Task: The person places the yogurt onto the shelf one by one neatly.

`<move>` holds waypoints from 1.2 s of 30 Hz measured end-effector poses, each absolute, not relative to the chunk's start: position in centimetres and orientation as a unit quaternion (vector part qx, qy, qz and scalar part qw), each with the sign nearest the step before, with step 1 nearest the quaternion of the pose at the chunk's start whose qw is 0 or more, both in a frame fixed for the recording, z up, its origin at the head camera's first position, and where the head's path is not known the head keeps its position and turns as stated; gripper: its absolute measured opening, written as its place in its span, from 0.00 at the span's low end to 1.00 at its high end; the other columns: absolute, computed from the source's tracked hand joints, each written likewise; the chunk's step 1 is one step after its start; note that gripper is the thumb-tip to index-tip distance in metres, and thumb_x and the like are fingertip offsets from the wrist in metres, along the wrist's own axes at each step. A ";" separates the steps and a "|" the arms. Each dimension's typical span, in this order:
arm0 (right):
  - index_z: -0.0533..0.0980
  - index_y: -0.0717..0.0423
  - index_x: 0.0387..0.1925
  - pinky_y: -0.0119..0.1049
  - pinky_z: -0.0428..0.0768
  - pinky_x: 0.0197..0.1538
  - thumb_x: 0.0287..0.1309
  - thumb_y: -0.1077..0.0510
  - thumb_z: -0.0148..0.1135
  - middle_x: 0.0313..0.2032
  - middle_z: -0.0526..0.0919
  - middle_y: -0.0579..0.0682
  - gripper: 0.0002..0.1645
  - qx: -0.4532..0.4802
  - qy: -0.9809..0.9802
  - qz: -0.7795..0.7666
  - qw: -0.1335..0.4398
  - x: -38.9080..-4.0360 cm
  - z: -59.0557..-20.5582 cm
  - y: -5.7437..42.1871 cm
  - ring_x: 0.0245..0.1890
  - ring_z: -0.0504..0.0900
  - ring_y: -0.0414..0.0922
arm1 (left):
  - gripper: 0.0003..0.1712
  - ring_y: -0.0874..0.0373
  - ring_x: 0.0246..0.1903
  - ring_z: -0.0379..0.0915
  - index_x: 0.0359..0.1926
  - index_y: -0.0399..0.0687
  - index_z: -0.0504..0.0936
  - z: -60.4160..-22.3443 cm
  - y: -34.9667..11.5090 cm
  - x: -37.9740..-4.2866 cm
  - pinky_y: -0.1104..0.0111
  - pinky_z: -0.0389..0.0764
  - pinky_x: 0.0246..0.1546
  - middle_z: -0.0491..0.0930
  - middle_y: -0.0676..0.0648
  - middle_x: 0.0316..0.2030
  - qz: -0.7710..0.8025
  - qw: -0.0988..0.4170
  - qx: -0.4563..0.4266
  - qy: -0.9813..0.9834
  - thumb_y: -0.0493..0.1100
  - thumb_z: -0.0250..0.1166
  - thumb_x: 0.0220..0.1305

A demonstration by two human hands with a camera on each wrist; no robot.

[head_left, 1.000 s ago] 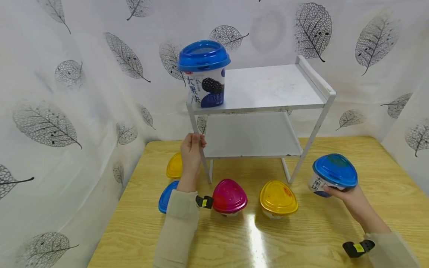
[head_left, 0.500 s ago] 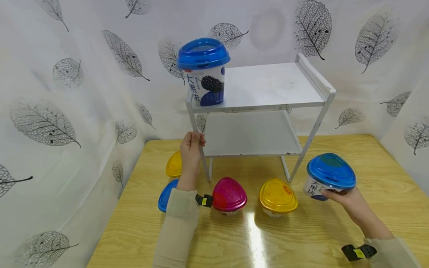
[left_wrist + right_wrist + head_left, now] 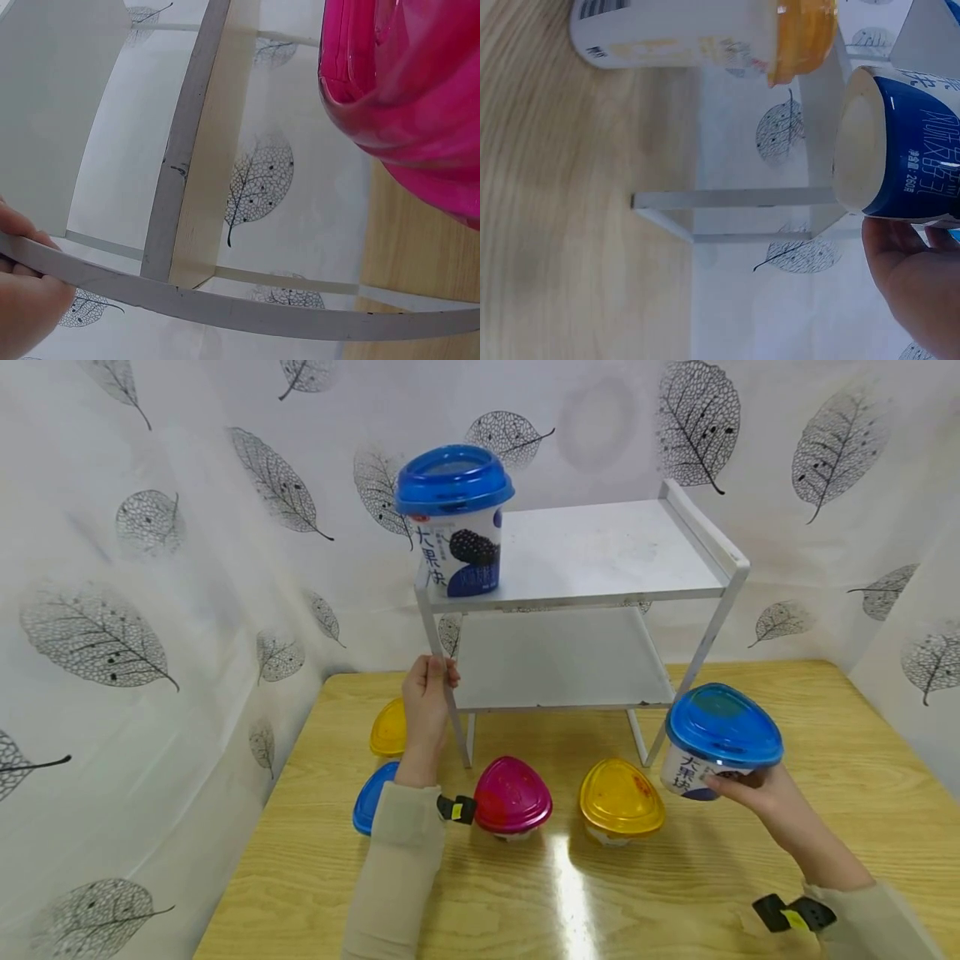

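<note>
My left hand [image 3: 424, 714] grips the left front leg of a white two-tier shelf rack [image 3: 592, 556]. In the left wrist view, the fingers curl round that leg [image 3: 225, 309]. My right hand [image 3: 767, 802] holds a yogurt cup [image 3: 722, 727] with a blue lid, raised off the table, its lid beside the rack's right front leg. From below, the right wrist view shows the cup's pale base and blue label [image 3: 907, 150], with the thumb and fingers on its side. Another blue-lidded yogurt cup [image 3: 457, 527], with a blackberry on its label, stands on the top tier's left front corner.
A magenta-lidded cup [image 3: 513, 795] and a yellow-lidded cup [image 3: 621, 797] stand on the wooden table [image 3: 510, 902] before the rack. Another yellow lid [image 3: 389, 728] and a blue lid [image 3: 371, 802] show left of it, partly behind my left arm. Leaf-patterned sheets [image 3: 150, 735] hang behind and at the sides.
My right hand has carried the blue-lidded cup left and somewhat up, closer to the rack's right front leg. The left hand keeps its grip on the rack, and the other cups stay put.
</note>
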State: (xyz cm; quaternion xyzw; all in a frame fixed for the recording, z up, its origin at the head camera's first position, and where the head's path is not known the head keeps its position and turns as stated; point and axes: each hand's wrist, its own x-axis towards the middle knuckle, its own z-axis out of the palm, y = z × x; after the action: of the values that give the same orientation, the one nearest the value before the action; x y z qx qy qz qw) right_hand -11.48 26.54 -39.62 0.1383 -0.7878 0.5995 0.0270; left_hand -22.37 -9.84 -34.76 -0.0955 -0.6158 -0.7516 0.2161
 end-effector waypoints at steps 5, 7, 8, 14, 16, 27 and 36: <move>0.47 0.52 0.64 0.27 0.73 0.39 0.54 0.72 0.51 0.52 0.62 0.38 0.40 0.161 -0.786 0.596 0.029 -11.8 -38.3 25.8 0.47 0.68 0.31 | 0.16 0.58 0.24 0.66 0.28 0.39 0.71 -34.7 -9.8 -22.3 0.72 0.70 0.32 0.66 0.24 0.28 -0.755 0.217 -0.094 -0.611 0.44 0.42 0.67; 0.47 0.52 0.65 0.27 0.73 0.39 0.54 0.71 0.51 0.53 0.62 0.38 0.40 0.169 -0.784 0.597 0.027 -11.9 -37.9 25.5 0.48 0.68 0.31 | 0.16 0.58 0.24 0.66 0.28 0.39 0.71 -34.7 -9.8 -22.2 0.72 0.71 0.32 0.66 0.25 0.28 -0.755 0.216 -0.094 -0.612 0.44 0.42 0.66; 0.47 0.52 0.65 0.27 0.73 0.40 0.54 0.71 0.51 0.53 0.62 0.39 0.40 0.173 -0.782 0.598 0.026 -12.0 -37.7 25.4 0.48 0.68 0.31 | 0.16 0.58 0.24 0.66 0.28 0.39 0.70 -34.8 -9.8 -22.2 0.72 0.71 0.32 0.66 0.25 0.28 -0.755 0.216 -0.093 -0.613 0.45 0.43 0.66; 0.46 0.53 0.64 0.25 0.72 0.41 0.54 0.71 0.51 0.53 0.62 0.39 0.40 0.199 -0.781 0.591 0.030 -12.3 -36.6 24.7 0.49 0.67 0.31 | 0.17 0.58 0.25 0.66 0.28 0.39 0.70 -34.9 -9.8 -22.4 0.73 0.71 0.31 0.68 0.29 0.28 -0.752 0.215 -0.094 -0.616 0.47 0.43 0.65; 0.47 0.54 0.64 0.25 0.72 0.41 0.54 0.72 0.52 0.53 0.62 0.40 0.40 0.205 -0.779 0.591 0.035 -12.4 -36.1 24.4 0.49 0.67 0.32 | 0.17 0.58 0.25 0.66 0.28 0.39 0.70 -34.9 -9.9 -22.4 0.73 0.71 0.31 0.69 0.32 0.26 -0.751 0.217 -0.094 -0.616 0.47 0.44 0.64; 0.46 0.54 0.65 0.26 0.73 0.42 0.55 0.70 0.52 0.54 0.61 0.41 0.40 0.215 -0.787 0.578 0.033 -13.2 -34.0 22.5 0.49 0.67 0.32 | 0.19 0.59 0.24 0.67 0.27 0.38 0.71 -35.0 -9.9 -22.5 0.73 0.71 0.30 0.72 0.50 0.23 -0.753 0.221 -0.091 -0.613 0.49 0.45 0.63; 0.51 0.54 0.62 0.26 0.73 0.42 0.51 0.75 0.52 0.53 0.65 0.44 0.39 0.267 -0.735 0.621 0.060 -14.1 -31.9 21.1 0.50 0.69 0.36 | 0.17 0.59 0.24 0.67 0.27 0.36 0.70 -34.8 -9.8 -22.4 0.73 0.71 0.31 0.72 0.50 0.23 -0.755 0.219 -0.089 -0.611 0.44 0.43 0.66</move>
State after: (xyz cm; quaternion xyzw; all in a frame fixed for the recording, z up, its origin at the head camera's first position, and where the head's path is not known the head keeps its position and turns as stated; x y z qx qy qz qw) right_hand -14.14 21.12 -31.90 0.2670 -0.7346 0.6209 0.0596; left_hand -22.39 -9.83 -34.83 -0.0894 -0.6110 -0.7554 0.2194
